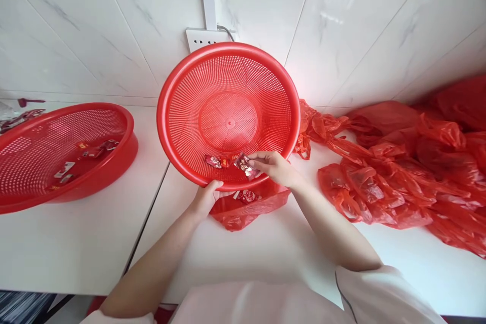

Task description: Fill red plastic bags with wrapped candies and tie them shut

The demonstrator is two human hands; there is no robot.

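Observation:
A round red perforated basket [228,66] is tilted up on its edge against the tiled wall, its inside facing me. My left hand [205,198] grips its lower rim, thumb over the edge. My right hand [274,167] reaches into the bottom of the basket and pinches a small red wrapped candy [244,164]. Two more small wrapped candies [217,162] lie beside it against the lower rim. Under the basket lies a red plastic bag [246,208] holding a wrapped sweet.
A second red basket [125,147] sits flat at the left with several small wrapped candies inside. A heap of crumpled red plastic bags [402,172] covers the right of the white table. A wall socket [205,36] sits behind the tilted basket.

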